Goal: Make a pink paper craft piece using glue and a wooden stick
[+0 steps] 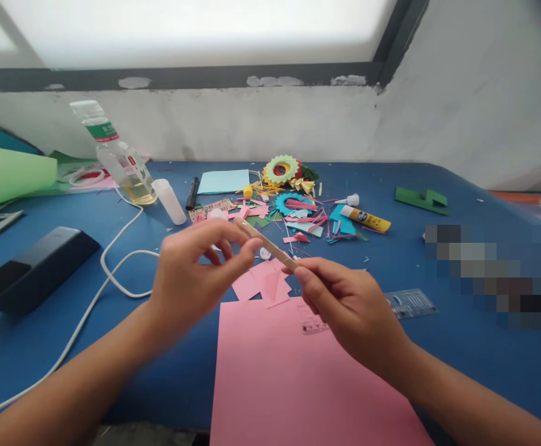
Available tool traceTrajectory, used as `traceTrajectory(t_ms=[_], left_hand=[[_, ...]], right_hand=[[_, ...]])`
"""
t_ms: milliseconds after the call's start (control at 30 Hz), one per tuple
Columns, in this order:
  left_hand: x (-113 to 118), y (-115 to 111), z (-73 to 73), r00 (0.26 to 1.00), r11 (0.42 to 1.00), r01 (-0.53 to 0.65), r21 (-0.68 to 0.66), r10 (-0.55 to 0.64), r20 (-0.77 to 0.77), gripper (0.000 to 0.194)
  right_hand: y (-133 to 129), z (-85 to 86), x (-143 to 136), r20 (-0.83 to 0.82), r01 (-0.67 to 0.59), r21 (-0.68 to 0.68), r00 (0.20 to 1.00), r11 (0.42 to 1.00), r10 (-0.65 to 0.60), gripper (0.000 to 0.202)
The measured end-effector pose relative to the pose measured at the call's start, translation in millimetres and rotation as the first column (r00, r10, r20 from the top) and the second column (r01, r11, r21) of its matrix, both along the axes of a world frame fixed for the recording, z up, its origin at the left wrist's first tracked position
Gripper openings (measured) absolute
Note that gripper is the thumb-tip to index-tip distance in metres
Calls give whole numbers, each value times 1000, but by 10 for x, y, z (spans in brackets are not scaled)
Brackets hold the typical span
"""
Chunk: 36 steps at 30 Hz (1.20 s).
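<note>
My left hand (198, 266) and my right hand (339, 294) hold a thin tan stick-like object (268, 244) between them, tilted down to the right. The left thumb and fingertips pinch near its upper left end, and the right thumb and fingers grip its lower right end. Below lies a large pink sheet (270, 378), with small pink paper pieces (265, 282) at its far edge. A clear ruler (412, 303) shows past my right hand, which partly hides it.
Paper scraps (302, 217), ring-shaped paper pieces (281, 170) and a yellow glue tube (367, 220) lie behind the hands. Left stand a bottle (126, 167) and a white tube (169, 201). A white cable (88, 310) runs past a dark box (42, 266). A green piece (421, 199) lies right.
</note>
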<state>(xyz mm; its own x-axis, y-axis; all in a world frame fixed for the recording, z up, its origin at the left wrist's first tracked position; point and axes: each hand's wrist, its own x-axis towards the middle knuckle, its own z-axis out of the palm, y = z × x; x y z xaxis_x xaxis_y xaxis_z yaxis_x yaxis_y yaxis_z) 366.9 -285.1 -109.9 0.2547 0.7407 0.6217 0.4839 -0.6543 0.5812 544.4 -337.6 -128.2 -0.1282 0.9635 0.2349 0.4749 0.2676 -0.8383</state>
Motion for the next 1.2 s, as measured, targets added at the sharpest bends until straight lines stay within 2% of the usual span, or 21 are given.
traceTrajectory(t_ms=[33, 100, 200, 233, 300, 400, 467, 633, 800, 967, 1133, 1200], left_hand=[[-18, 16, -1, 998, 996, -59, 73, 59, -1, 4], [-49, 38, -13, 995, 967, -76, 243, 90, -48, 18], [-76, 43, -54, 967, 874, 148, 462, -30, -253, 21], [-79, 41, -71, 944, 847, 219, 485, -58, -325, 20], [-77, 39, -102, 903, 828, 282, 485, -59, -425, 20], [-61, 44, -121, 865, 842, 305, 445, -51, -499, 13], [-48, 50, -109, 846, 858, 351, 376, -118, -520, 9], [-26, 43, -89, 828, 896, 411, 166, -291, -480, 15], [8, 7, -157, 814, 901, 414, 134, -300, -498, 10], [61, -27, -165, 860, 911, 408, 54, -365, -356, 11], [79, -57, -108, 875, 895, 441, -64, -444, -194, 17], [80, -57, -91, 876, 883, 446, -146, -464, -133, 15]], right_hand=[[4, 10, 8, 22, 14, 20, 1000, 1000, -15, 26], [10, 28, 18, 68, 32, 65, 997, 997, -37, 26], [11, 36, 18, 179, 19, 156, 983, 988, -47, 24], [11, 32, 16, 215, 7, 181, 976, 983, -46, 23], [8, 15, 9, 264, -16, 218, 963, 976, -43, 23], [2, -17, 2, 293, -37, 244, 956, 969, -37, 24], [-5, -30, 2, 310, -55, 242, 950, 969, -24, 25], [-22, -19, 11, 331, -70, 275, 943, 959, -27, 25], [-29, 14, 10, 252, -62, 205, 968, 977, 8, 22], [-31, 43, 2, 59, -91, 123, 995, 988, 84, 18], [-16, 55, 21, -38, -65, 129, 997, 990, 70, 15], [-3, 55, 29, -90, -66, 90, 993, 994, 74, 15]])
